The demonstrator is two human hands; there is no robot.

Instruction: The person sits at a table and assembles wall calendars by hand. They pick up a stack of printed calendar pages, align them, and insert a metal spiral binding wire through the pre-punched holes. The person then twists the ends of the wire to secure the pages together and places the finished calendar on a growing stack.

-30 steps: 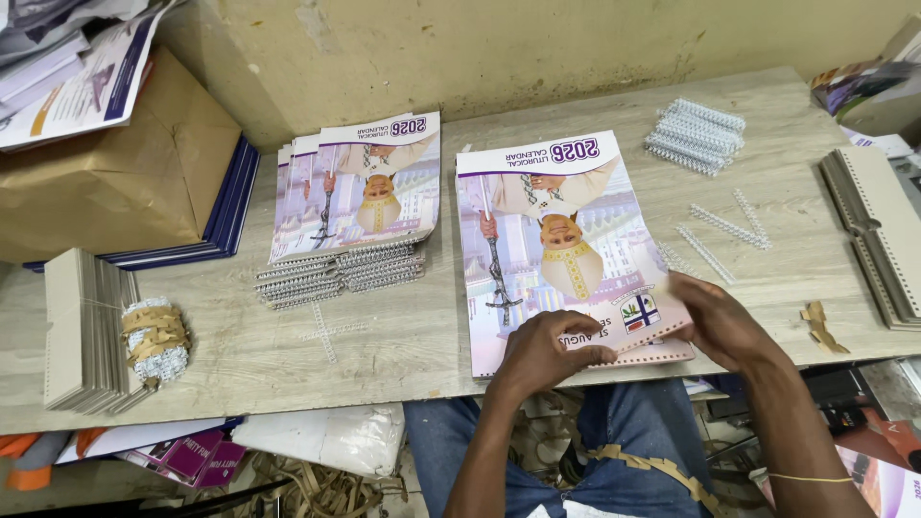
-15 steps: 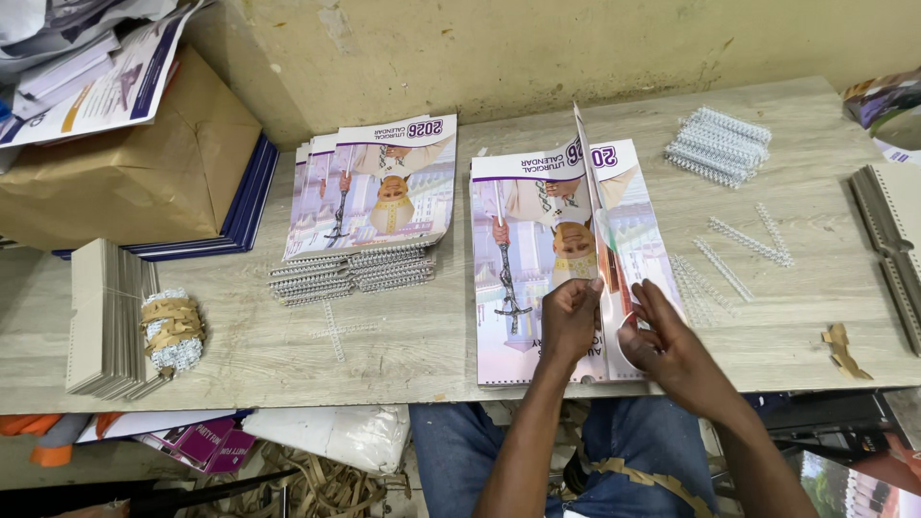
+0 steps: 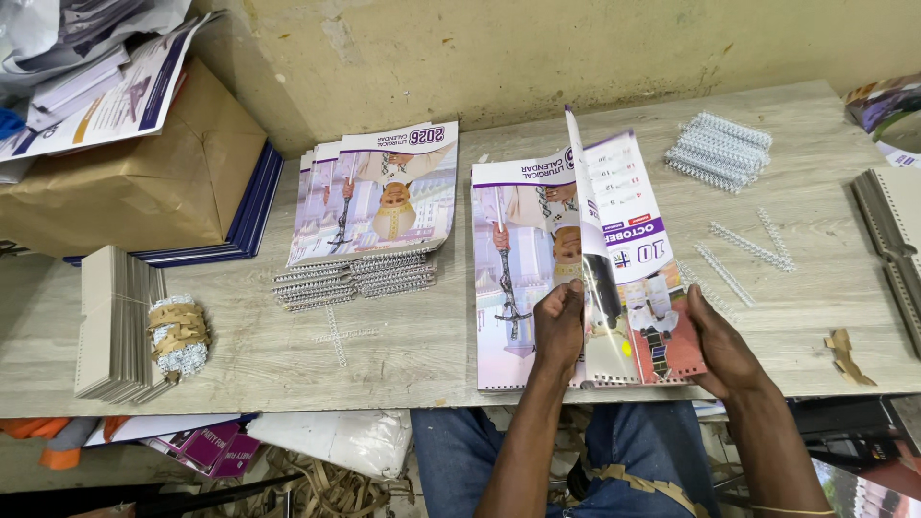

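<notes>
A wire-bound calendar (image 3: 518,278) lies on the wooden table (image 3: 403,345) in front of me, with its printed pages fanned up in the middle. My left hand (image 3: 558,326) presses on the pages near the lower edge and holds the raised sheets. My right hand (image 3: 721,343) grips the right-hand pages at their lower right corner. To the left sits a stack of finished calendars (image 3: 374,206) with wire spines showing beneath.
A pile of white wire binding combs (image 3: 720,149) and loose combs (image 3: 743,251) lie at the right. Grey board stacks (image 3: 115,326) and a taped wire bundle (image 3: 177,334) sit at the left. A brown paper parcel (image 3: 144,182) stands at the back left; more boards (image 3: 892,240) lie at the right edge.
The calendar lay flat with both hands at its lower right corner. Its pages have since been lifted and flipped open, and my left hand has moved onto the middle of the pages.
</notes>
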